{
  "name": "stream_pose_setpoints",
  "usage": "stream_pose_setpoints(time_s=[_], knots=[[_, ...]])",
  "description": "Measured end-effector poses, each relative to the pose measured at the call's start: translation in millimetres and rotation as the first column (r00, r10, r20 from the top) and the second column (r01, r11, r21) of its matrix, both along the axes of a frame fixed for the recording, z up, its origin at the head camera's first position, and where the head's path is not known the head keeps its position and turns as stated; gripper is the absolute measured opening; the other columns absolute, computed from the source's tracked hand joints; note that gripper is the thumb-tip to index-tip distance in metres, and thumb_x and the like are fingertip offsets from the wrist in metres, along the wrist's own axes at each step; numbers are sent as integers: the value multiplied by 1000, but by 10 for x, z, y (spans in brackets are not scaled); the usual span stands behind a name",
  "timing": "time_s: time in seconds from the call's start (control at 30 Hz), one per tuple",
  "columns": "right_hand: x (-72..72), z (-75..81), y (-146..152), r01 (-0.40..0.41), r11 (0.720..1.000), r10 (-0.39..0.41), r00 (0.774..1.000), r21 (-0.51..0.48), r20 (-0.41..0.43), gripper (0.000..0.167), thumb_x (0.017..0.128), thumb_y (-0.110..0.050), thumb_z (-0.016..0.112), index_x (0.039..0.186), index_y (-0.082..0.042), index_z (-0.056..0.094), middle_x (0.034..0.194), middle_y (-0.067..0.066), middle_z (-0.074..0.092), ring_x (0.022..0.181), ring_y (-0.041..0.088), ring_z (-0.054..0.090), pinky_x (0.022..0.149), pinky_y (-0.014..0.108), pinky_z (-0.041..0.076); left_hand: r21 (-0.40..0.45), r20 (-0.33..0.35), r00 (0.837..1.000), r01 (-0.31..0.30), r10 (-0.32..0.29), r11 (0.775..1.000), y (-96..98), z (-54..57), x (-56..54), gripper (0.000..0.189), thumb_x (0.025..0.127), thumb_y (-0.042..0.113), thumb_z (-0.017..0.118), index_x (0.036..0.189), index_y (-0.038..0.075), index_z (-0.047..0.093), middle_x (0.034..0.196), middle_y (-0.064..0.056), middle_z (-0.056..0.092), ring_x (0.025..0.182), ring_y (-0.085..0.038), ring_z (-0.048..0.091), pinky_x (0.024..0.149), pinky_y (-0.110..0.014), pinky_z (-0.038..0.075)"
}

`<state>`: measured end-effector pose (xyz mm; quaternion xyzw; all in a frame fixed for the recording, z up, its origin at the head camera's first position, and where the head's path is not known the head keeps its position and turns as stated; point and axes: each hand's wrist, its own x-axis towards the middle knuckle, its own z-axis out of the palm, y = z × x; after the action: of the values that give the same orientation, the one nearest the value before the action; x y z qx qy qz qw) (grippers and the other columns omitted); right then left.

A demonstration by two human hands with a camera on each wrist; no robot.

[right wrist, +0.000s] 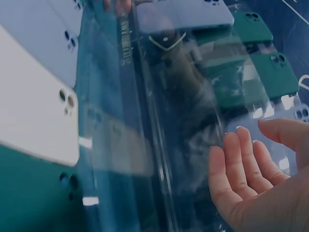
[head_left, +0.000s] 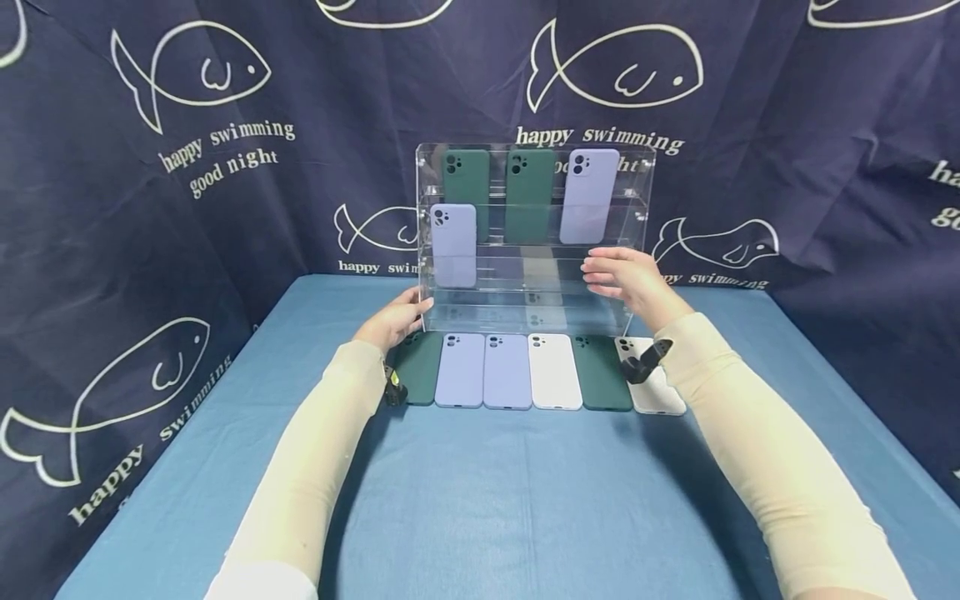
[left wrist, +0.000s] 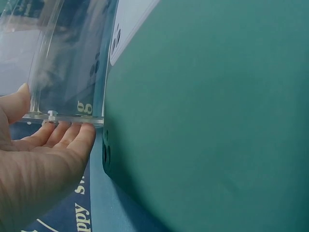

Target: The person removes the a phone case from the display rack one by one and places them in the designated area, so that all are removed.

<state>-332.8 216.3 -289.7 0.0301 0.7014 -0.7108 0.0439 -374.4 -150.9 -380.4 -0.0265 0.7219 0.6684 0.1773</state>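
A clear acrylic display stand (head_left: pixel 510 297) with several tiers stands at the back of the table. My left hand (head_left: pixel 396 321) grips its left side panel, fingers outside and thumb around the edge in the left wrist view (left wrist: pixel 53 159). My right hand (head_left: pixel 630 279) hovers before its right part, fingers extended and nothing in them. On the top tier lean two green phone cases (head_left: pixel 528 196) and a lavender phone case (head_left: pixel 590 196); another lavender phone case (head_left: pixel 454 246) leans lower, at the left.
In front of the stand, several phone cases lie in a row: green (head_left: pixel 420 371), two lavender (head_left: pixel 461 371), white (head_left: pixel 555 371), green (head_left: pixel 603 375) and white (head_left: pixel 660 392), partly behind the right wrist camera. A blue cloth (head_left: pixel 517 500) covers the table. Behind hangs a navy fish-print curtain (head_left: pixel 375 100).
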Motion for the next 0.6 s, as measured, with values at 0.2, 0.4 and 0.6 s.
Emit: stream_pose_setpoints(time_s=[0.2, 0.4, 0.6], knots=[[-93, 128, -262, -11, 1000, 10, 999, -11, -31, 41, 93, -5, 63, 131, 2, 49, 79, -5, 71, 72, 8, 68, 84, 29, 61, -4, -6, 1000, -11, 11, 1000, -11, 0, -2, 65, 104, 18, 44, 157, 15, 7, 164, -7, 6, 151, -22, 12, 126, -36, 18], [-175, 271, -508, 5, 1000, -6, 998, -10, -59, 48, 92, -6, 65, 135, 4, 48, 75, -6, 70, 72, 9, 68, 74, 22, 62, -10, -7, 1000, -14, 14, 1000, -11, -3, -36, 65, 104, 20, 45, 157, 16, 9, 164, -6, 5, 151, -22, 12, 126, -36, 19], [-270, 290, -774, 18, 999, -16, 998, 32, -66, 45, 91, -10, 67, 133, 1, 54, 76, -8, 69, 77, 11, 69, 74, 21, 61, 10, -3, 1000, -26, 26, 1000, -5, -49, -32, 64, 104, 17, 45, 157, 16, 10, 164, -6, 5, 150, -22, 13, 125, -36, 20]])
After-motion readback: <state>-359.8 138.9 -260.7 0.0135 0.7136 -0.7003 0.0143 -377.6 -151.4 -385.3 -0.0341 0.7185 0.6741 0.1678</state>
